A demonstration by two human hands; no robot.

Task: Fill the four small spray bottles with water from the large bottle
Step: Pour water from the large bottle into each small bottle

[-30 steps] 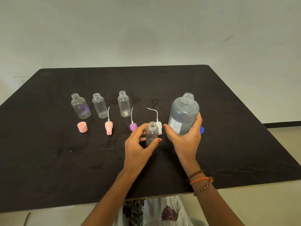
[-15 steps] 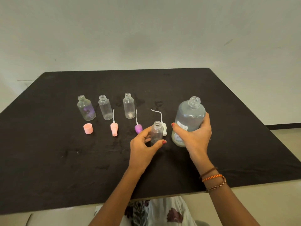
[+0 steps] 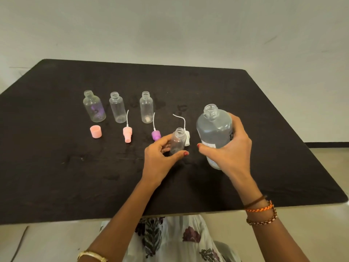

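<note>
— Big bottle (image 3: 214, 129) is in my right hand (image 3: 229, 150): that grip is clamped round its body, fingers on the far side, thumb across the label. It's uncapped and tipped a little, neck leaning toward the far-left corner of the counter (image 3: 56, 176). I can't tell whether its base touches the cloth.

— And your left?

— My left hand (image 3: 160, 157) pinches a small bottle (image 3: 177, 141) between thumb and fingers, so that grip is clamped too. It stands upright and open just left of the big bottle, around the middle of the counter.

— The other three?

— Open and upright in a row toward the far-left corner: one with a purple print (image 3: 94, 108), a plain one (image 3: 117, 108) beside it, a third (image 3: 146, 108) a bit apart. Nearer my edge lie a pink cap (image 3: 96, 131), a pink sprayer (image 3: 127, 134), a purple sprayer (image 3: 155, 134) and a white sprayer (image 3: 186, 138), the last partly hidden behind the small bottle I hold.
</note>
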